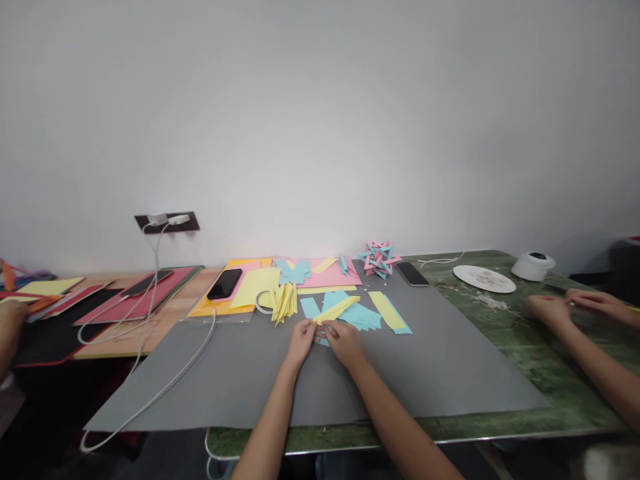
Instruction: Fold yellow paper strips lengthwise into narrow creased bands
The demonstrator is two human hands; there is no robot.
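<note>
My left hand and my right hand meet over the grey sheet, fingers pinched on the near end of a folded yellow paper strip. The strip slants away to the upper right. Under it lie several blue paper pieces. A bunch of folded yellow strips stands just beyond my left hand. To the right of my hands is a flat yellow strip lying on a blue one. Farther back sits a pink and blue folded-paper star ball.
A black phone lies on coloured paper at left; another phone is at right. A white cable crosses the sheet's left side. Another person's hands are at right, near a white plate. Another person's hand shows far left.
</note>
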